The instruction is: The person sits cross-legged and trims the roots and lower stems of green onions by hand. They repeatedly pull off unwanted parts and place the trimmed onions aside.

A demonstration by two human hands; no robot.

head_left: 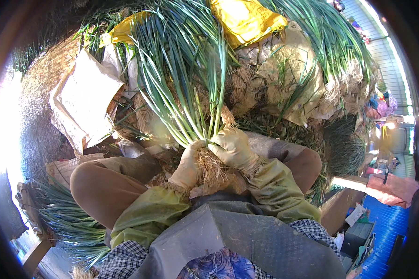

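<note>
A bunch of long green onion plants [181, 107] fans upward across the middle, its pale stems gathered above a mass of tan fibrous roots [209, 169]. My left hand [187, 165], in a pale glove, is closed around the bunch's base on its left side. My right hand [230, 149], gloved alike, grips the same base from the right, fingers curled at the stems. Both forearms wear olive-green sleeves. The bunch is over my crossed legs [97, 188].
Heaped onions [326, 42] with sacks [288, 69] and yellow bags [244, 21] fill the area ahead. A white sack [81, 102] lies left, more onions [74, 223] at lower left. A wooden board [349, 183], pink cloth [391, 190] and blue corrugated surface [381, 232] are at right.
</note>
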